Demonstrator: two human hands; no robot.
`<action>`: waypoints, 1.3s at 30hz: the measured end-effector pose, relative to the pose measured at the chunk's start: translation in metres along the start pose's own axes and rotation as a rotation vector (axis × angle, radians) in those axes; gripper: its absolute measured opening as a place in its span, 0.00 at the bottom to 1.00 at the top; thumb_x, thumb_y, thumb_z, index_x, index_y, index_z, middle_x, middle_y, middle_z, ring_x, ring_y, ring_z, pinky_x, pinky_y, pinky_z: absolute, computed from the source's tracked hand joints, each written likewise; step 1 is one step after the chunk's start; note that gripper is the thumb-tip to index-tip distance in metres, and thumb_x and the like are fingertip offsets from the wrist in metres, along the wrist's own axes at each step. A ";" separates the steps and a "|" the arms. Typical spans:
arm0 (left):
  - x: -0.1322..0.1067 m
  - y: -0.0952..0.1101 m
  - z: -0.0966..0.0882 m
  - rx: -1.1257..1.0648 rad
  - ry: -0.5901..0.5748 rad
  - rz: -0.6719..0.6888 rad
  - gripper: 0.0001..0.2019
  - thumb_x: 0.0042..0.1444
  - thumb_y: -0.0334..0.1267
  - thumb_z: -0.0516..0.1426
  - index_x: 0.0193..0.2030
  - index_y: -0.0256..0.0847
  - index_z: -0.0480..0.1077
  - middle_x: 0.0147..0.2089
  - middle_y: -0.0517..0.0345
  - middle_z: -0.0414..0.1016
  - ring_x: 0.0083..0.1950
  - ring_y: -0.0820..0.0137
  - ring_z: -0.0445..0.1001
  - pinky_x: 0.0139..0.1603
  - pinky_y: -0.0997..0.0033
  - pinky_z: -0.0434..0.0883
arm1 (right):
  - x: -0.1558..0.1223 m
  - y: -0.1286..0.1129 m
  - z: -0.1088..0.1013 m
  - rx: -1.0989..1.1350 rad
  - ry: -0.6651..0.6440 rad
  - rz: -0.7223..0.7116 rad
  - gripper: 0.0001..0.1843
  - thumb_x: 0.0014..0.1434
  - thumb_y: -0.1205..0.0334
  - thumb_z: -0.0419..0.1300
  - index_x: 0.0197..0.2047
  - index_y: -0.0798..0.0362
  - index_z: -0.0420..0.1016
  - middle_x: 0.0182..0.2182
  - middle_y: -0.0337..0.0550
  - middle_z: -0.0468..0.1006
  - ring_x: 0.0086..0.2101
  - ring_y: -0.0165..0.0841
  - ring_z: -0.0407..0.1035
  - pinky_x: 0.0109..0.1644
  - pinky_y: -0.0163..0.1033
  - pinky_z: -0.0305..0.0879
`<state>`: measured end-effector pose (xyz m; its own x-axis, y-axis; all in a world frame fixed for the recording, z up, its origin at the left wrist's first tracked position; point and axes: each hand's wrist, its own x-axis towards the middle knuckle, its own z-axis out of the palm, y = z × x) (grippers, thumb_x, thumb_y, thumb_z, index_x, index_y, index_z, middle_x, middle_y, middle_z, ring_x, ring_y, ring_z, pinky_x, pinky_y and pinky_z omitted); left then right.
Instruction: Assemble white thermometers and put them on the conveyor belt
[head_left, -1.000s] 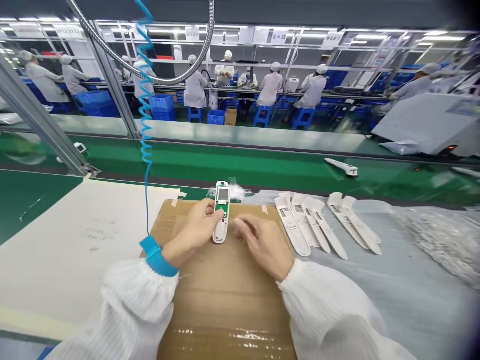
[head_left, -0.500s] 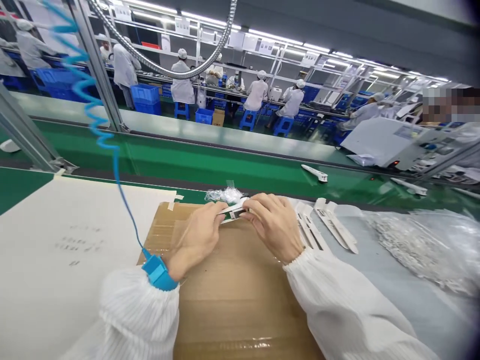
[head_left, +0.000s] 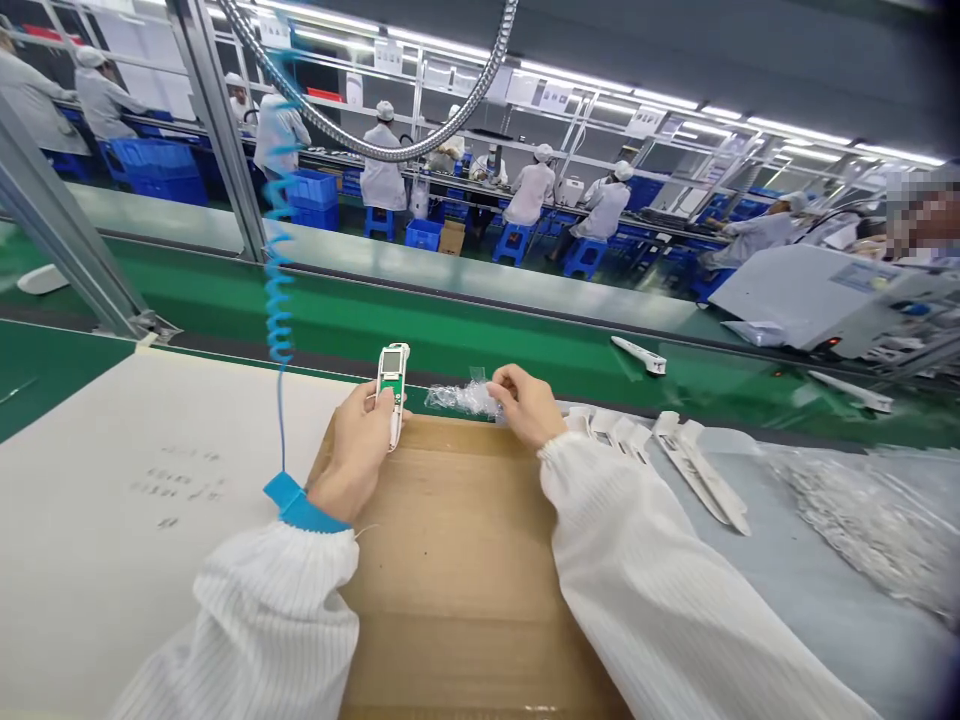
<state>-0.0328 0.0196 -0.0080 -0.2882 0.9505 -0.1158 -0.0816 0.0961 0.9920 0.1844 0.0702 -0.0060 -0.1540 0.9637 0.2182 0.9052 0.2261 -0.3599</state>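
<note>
Your left hand (head_left: pixel 358 447) is clamped on the white device (head_left: pixel 392 375) with exposed green board, long axis pointing away from you, near the cardboard sheet's (head_left: pixel 450 580) far edge. Your right hand (head_left: pixel 527 405) touches the clear plastic wrap (head_left: pixel 461 398); can't tell if pinched.

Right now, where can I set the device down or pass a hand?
The cardboard sheet is bare below both hands. The white sheet left of the left hand, which holds the circuit-board device, has room too. It is crowded by the right hand, around the clear plastic wrap, and over the white plastic casings.
</note>
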 end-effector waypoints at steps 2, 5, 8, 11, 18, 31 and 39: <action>0.000 0.000 0.000 -0.035 -0.006 -0.015 0.15 0.56 0.45 0.56 0.44 0.36 0.69 0.31 0.53 0.74 0.28 0.71 0.71 0.26 0.76 0.64 | 0.020 0.006 0.004 -0.102 -0.050 0.024 0.05 0.61 0.63 0.58 0.33 0.51 0.72 0.36 0.42 0.75 0.40 0.36 0.68 0.43 0.41 0.58; -0.001 0.000 0.001 -0.089 -0.032 -0.036 0.16 0.54 0.46 0.59 0.43 0.36 0.71 0.31 0.53 0.75 0.29 0.72 0.70 0.26 0.77 0.63 | 0.033 0.014 0.003 -0.139 -0.024 0.021 0.04 0.57 0.60 0.64 0.36 0.51 0.75 0.43 0.46 0.74 0.46 0.41 0.67 0.46 0.44 0.59; -0.002 0.002 0.002 -0.115 -0.049 -0.052 0.15 0.55 0.45 0.59 0.43 0.36 0.71 0.32 0.54 0.75 0.30 0.73 0.70 0.27 0.77 0.62 | 0.033 0.023 0.003 -0.130 0.011 -0.076 0.13 0.63 0.58 0.57 0.50 0.49 0.74 0.50 0.47 0.75 0.49 0.42 0.67 0.48 0.47 0.62; -0.002 0.003 0.001 -0.130 -0.052 -0.062 0.14 0.56 0.45 0.59 0.44 0.36 0.71 0.31 0.54 0.74 0.30 0.73 0.69 0.28 0.77 0.62 | 0.024 0.030 0.005 -0.162 -0.102 -0.299 0.19 0.68 0.61 0.48 0.57 0.47 0.72 0.57 0.45 0.73 0.55 0.43 0.65 0.54 0.51 0.62; -0.002 0.003 -0.002 -0.136 -0.109 -0.069 0.17 0.58 0.49 0.58 0.46 0.36 0.74 0.34 0.54 0.75 0.32 0.74 0.68 0.31 0.76 0.63 | 0.005 0.081 -0.062 -0.045 0.024 -0.133 0.18 0.65 0.56 0.49 0.51 0.49 0.76 0.52 0.46 0.77 0.50 0.41 0.71 0.56 0.48 0.66; -0.018 0.005 0.014 -0.158 -0.344 -0.100 0.19 0.55 0.42 0.63 0.50 0.37 0.67 0.43 0.52 0.76 0.31 0.76 0.70 0.31 0.76 0.65 | -0.022 0.093 -0.087 -0.329 -0.144 0.047 0.13 0.60 0.51 0.54 0.40 0.47 0.76 0.42 0.47 0.77 0.43 0.45 0.69 0.43 0.48 0.63; -0.013 -0.006 0.015 0.131 -0.271 0.137 0.19 0.66 0.51 0.49 0.58 0.46 0.67 0.43 0.55 0.76 0.32 0.73 0.70 0.34 0.71 0.67 | -0.010 0.029 -0.089 0.537 -0.165 0.258 0.22 0.58 0.44 0.59 0.48 0.51 0.68 0.28 0.38 0.71 0.24 0.30 0.64 0.30 0.38 0.62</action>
<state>-0.0145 0.0112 -0.0114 -0.0220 0.9996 0.0188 0.0685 -0.0173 0.9975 0.2473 0.0548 0.0621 -0.0549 0.9964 -0.0646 0.6024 -0.0185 -0.7979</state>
